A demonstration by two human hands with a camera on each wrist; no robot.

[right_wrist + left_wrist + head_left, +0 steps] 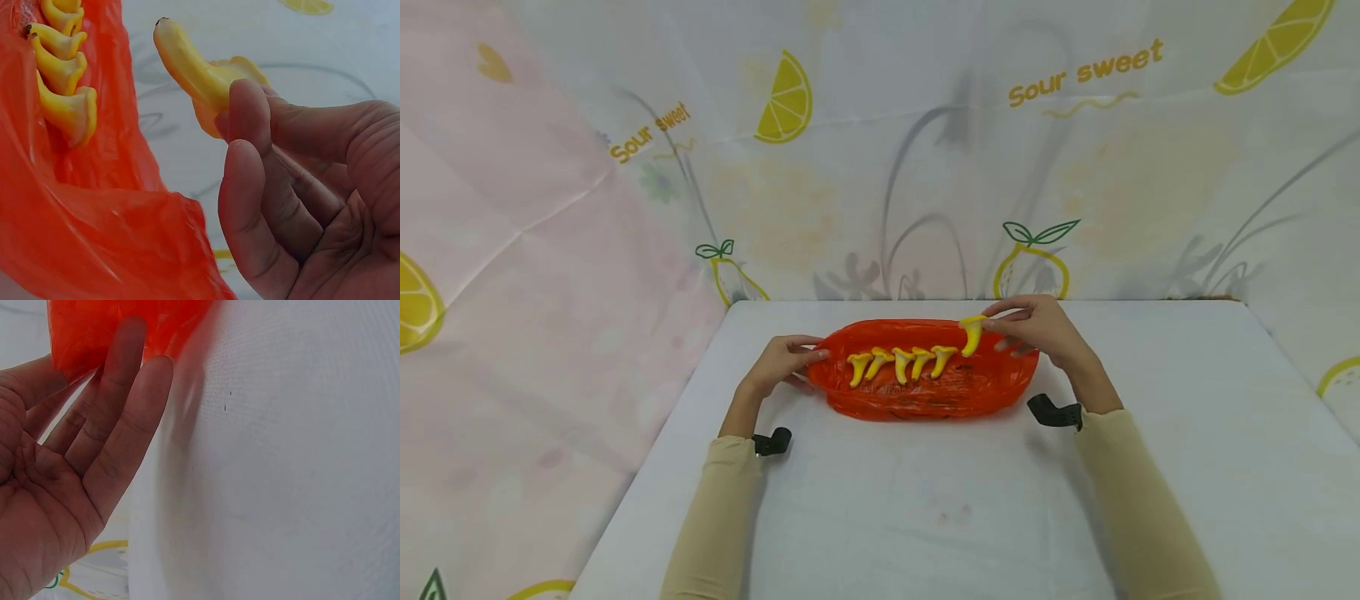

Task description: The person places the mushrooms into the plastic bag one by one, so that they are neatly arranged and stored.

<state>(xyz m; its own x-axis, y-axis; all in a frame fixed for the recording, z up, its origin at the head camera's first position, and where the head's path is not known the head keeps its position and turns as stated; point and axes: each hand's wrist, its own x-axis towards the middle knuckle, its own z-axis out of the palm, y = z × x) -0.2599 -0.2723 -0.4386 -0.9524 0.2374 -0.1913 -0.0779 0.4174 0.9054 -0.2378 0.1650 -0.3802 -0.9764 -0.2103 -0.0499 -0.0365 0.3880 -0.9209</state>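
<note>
A red plastic bag (925, 408) lies spread lengthwise on the white table, with several yellow trumpet-shaped mushrooms (902, 365) lined up side by side in its sunken middle. At the bag's left end my left hand (781, 360) grips the plastic, thumb above and fingers underneath; in the left wrist view the fingertips sit against the red film (81, 337). Above the bag's right part, my right hand (1037, 329) pinches one more yellow mushroom (972, 335) by its flared cap between thumb and fingers. Its curved stem with a dark tip points away from the hand in the right wrist view.
The white table (895, 508) ends at a back edge just behind the bag. A cloth backdrop (865, 208) printed with lemons hangs behind it. Black wrist cameras (1054, 411) stick out from both wrists, low over the table.
</note>
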